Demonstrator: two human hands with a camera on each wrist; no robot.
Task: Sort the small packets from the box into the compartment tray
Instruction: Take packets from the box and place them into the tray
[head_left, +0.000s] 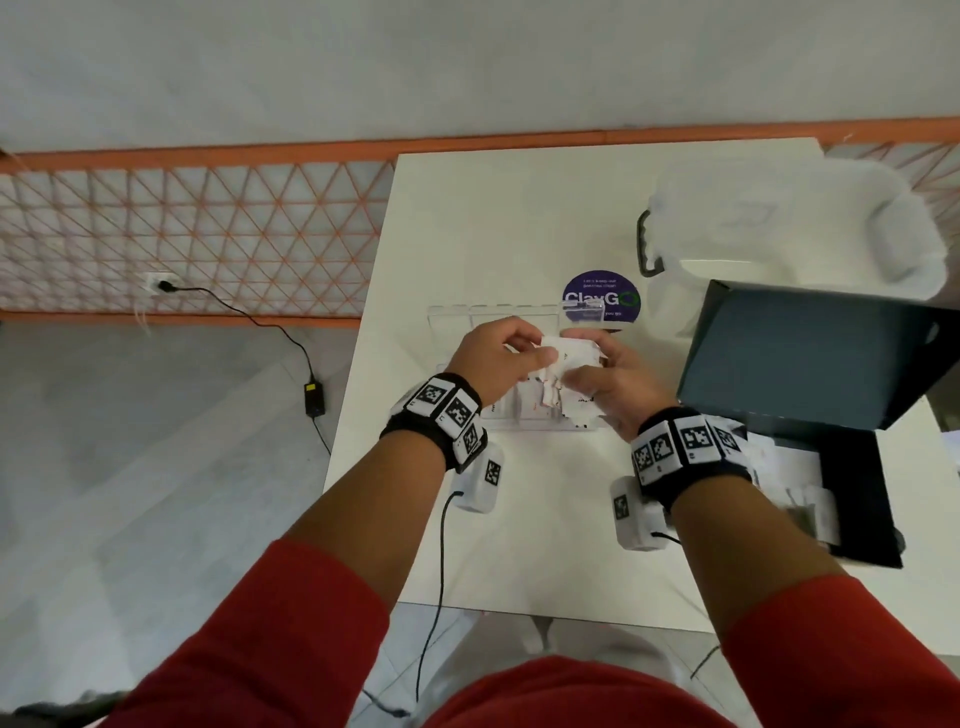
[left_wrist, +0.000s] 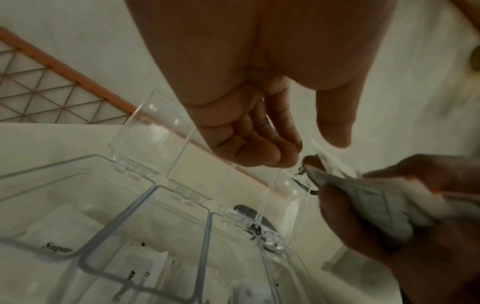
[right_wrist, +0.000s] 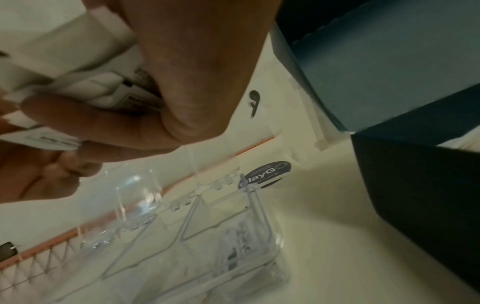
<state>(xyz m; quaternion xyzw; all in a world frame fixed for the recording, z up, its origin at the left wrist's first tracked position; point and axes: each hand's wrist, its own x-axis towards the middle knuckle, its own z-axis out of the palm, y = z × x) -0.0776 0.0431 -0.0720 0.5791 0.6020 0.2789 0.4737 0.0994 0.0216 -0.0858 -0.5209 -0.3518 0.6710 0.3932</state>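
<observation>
A white table (head_left: 519, 234) is seen in the right half of the head view, its top edge near an orange-framed mesh panel. Directly on it, at centre frame, a clear compartment tray (head_left: 452, 314) is set, with white packets lying in its compartments, one marked "Sugar" (left_wrist: 58, 246). Just above and right of the tray, a round purple sticker (head_left: 602, 296) is stuck flat to the tabletop. At the upper right a translucent plastic container (head_left: 831, 208) is placed. At the right edge a dark box (head_left: 852, 483) is rested, its lid (head_left: 810, 353) raised, white packets (head_left: 810, 499) inside.
</observation>
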